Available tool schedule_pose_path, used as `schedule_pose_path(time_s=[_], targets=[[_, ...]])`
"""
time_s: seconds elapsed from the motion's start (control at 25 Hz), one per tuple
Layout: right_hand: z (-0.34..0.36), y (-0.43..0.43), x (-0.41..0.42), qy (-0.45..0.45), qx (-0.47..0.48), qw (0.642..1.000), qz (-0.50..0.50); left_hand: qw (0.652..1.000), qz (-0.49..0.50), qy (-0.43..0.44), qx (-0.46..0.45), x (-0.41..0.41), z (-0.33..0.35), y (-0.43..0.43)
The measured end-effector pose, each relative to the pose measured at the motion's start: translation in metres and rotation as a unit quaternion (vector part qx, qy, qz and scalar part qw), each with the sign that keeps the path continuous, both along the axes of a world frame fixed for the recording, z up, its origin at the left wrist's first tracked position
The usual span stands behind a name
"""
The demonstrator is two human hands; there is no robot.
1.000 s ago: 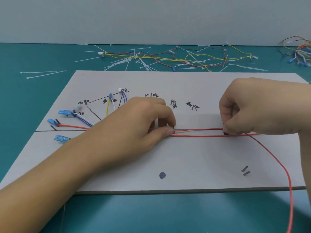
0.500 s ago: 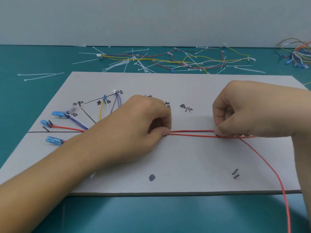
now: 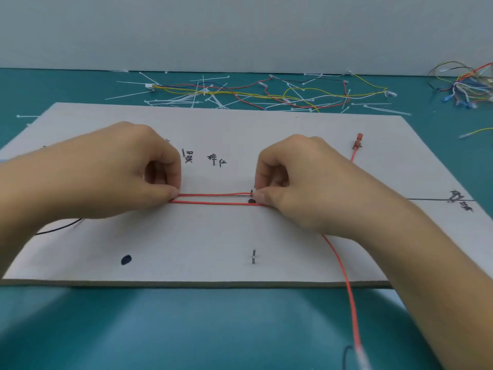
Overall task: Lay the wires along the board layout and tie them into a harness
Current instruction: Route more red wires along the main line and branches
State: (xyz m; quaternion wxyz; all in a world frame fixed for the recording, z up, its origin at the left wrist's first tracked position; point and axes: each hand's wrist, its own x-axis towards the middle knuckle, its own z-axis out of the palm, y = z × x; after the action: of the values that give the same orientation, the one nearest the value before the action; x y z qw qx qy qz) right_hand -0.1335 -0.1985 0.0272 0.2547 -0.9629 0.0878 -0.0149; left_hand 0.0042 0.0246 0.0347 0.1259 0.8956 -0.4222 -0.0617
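Observation:
A grey layout board (image 3: pixel 213 236) with drawn lines and handwritten labels lies on the teal table. A wire bundle (image 3: pixel 213 194) runs straight along the board's middle line, with a loose red wire (image 3: pixel 213 203) just below it. My left hand (image 3: pixel 112 169) pinches the bundle's left end between thumb and fingers. My right hand (image 3: pixel 301 182) pinches its right end beside a small peg and a black dot (image 3: pixel 251 201). The red wire trails from under my right hand off the board's front edge (image 3: pixel 352 303). A red terminal (image 3: pixel 358 140) lies at the board's far right.
White cable ties (image 3: pixel 192 96) and loose coloured wires (image 3: pixel 293 96) are scattered behind the board. Another wire tangle (image 3: pixel 464 86) sits at the far right. A peg (image 3: pixel 253 256) and a dark dot (image 3: pixel 126 259) mark the board's front half. A black wire (image 3: pixel 58 228) shows under my left forearm.
The view has shifted right, so the board's left branch with blue terminals is out of sight. Both hands still pinch the bundle, and they now sit closer together.

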Motion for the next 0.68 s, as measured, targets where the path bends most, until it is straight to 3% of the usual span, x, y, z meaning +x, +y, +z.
schedule_pose_path(time_s=[0.24, 0.68], targets=[[0.013, -0.008, -0.007, 0.064, 0.072, 0.995, -0.009, 0.999, -0.03, 0.017, -0.037, -0.027, 0.0, -0.035], [0.03, -0.041, -0.015, 0.107, 0.06, 0.992, -0.042, 0.993, 0.001, 0.04, -0.111, -0.053, -0.019, -0.074]])
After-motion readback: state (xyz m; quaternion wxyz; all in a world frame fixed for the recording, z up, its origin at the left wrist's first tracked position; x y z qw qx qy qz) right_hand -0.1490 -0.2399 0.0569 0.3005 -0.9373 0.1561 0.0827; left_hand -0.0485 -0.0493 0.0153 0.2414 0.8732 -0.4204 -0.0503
